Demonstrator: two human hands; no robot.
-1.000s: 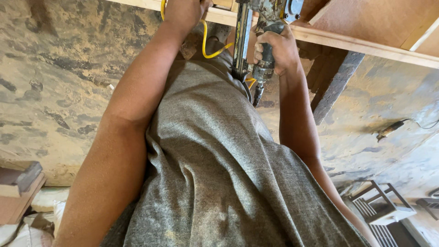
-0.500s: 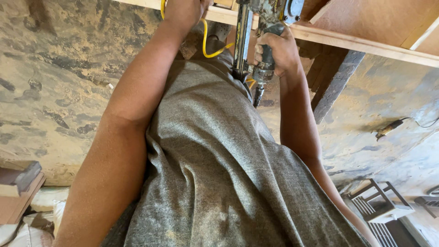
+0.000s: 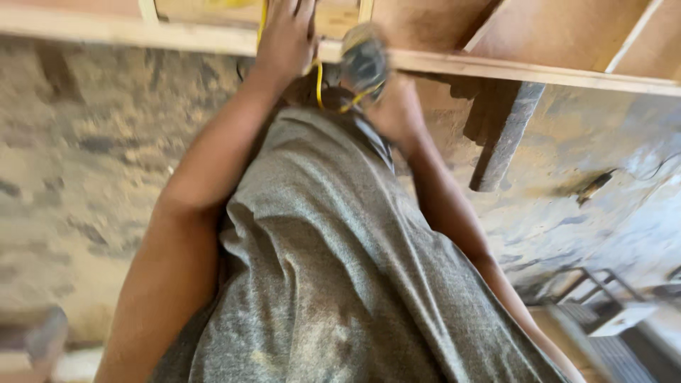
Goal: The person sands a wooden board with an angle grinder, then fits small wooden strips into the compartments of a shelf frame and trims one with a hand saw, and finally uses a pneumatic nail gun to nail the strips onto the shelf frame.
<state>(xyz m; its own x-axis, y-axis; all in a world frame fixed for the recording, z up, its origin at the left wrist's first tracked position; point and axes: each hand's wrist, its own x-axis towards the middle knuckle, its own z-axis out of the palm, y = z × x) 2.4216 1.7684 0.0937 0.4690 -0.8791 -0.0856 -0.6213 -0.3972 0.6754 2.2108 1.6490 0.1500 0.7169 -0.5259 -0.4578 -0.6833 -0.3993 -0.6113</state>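
Note:
Both my arms reach up past my grey shirt (image 3: 340,269) to a pale wooden beam (image 3: 496,69) overhead. My left hand (image 3: 287,37) lies flat against the beam and the wood panel above it, fingers spread. My right hand (image 3: 399,106) grips a dark grey power tool (image 3: 363,60), whose head points up at the beam. A yellow cable (image 3: 319,79) hangs between the two hands. The picture is motion-blurred, so the tool's tip is unclear.
A rough stone and plaster wall (image 3: 78,177) fills the left and right. A dark wooden post (image 3: 505,135) stands under the beam on the right. A metal frame with a white tray (image 3: 617,312) sits at the lower right.
The view has swung, so the beam and hands sit lower in the picture. The tool in my right hand has shifted and is now blurred. My left hand stays on the wood.

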